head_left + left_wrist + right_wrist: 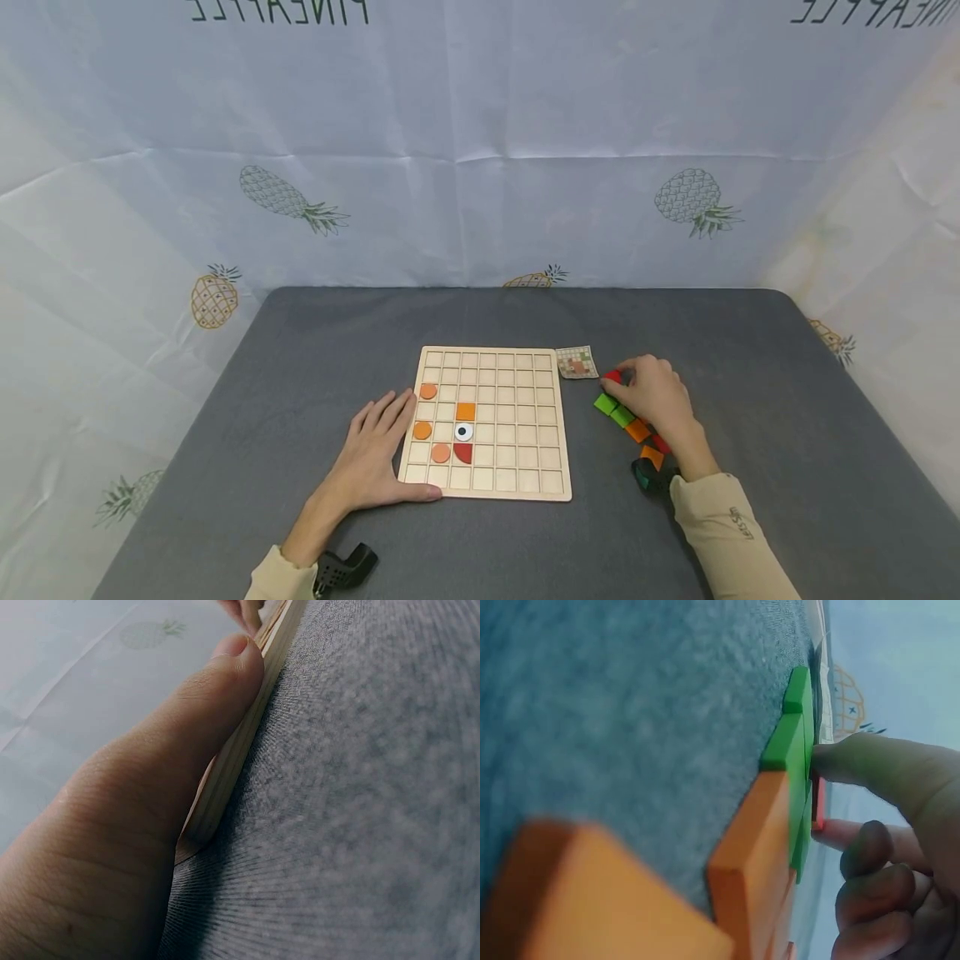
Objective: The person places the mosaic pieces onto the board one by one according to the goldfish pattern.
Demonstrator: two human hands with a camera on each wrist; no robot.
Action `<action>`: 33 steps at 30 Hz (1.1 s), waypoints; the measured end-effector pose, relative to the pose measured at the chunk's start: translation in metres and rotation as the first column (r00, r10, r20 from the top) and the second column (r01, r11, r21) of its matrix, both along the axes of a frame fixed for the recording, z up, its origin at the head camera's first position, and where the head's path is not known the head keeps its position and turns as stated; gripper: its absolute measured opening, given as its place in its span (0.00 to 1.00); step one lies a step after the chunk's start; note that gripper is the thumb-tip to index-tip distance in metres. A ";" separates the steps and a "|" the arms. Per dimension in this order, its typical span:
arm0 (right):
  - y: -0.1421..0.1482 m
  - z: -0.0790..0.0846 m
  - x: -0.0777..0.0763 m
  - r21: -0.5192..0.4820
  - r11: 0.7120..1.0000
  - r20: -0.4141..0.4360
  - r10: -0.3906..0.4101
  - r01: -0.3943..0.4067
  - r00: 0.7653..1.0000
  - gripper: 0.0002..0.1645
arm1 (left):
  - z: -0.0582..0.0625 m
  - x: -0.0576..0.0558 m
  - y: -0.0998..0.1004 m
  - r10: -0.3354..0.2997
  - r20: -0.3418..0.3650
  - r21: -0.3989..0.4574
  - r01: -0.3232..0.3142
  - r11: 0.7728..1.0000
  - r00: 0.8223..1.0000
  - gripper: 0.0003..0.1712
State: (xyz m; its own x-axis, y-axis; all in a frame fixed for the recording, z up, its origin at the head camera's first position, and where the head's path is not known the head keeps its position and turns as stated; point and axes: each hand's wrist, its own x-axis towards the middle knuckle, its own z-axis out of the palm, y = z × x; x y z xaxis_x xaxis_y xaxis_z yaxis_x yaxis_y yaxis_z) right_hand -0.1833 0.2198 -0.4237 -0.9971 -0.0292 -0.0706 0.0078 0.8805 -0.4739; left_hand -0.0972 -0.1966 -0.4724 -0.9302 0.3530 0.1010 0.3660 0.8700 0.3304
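Observation:
A square wooden grid board lies on the grey table. My left hand rests at its near left corner with fingers spread along the left side, and the thumb lies against the front edge. To the right of the board, my right hand pinches a red piece between thumb and finger. Just below that hand lie green squares and orange squares, partly covered by it. On the board sit orange discs, an orange square, a white eye disc and a red quarter-circle.
A small pattern card lies by the board's upper right corner. Dark wrist straps show at both wrists, the left one sticking out over the table. Behind the table hangs a pineapple-print cloth.

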 end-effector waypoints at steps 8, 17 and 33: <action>-0.009 0.009 0.004 -0.054 0.999 -0.081 0.006 -0.010 0.997 0.25 | 0.000 0.000 0.000 -0.002 -0.010 -0.002 0.002 1.000 1.000 0.79; -0.043 0.017 0.007 -0.114 0.992 -0.130 0.046 -0.061 0.990 0.21 | 0.001 0.000 -0.001 0.002 -0.001 -0.010 -0.002 1.000 1.000 0.79; -0.116 0.026 0.009 -0.137 0.975 -0.142 0.155 -0.175 0.978 0.19 | -0.001 -0.001 0.000 -0.008 -0.025 -0.001 0.008 1.000 1.000 0.79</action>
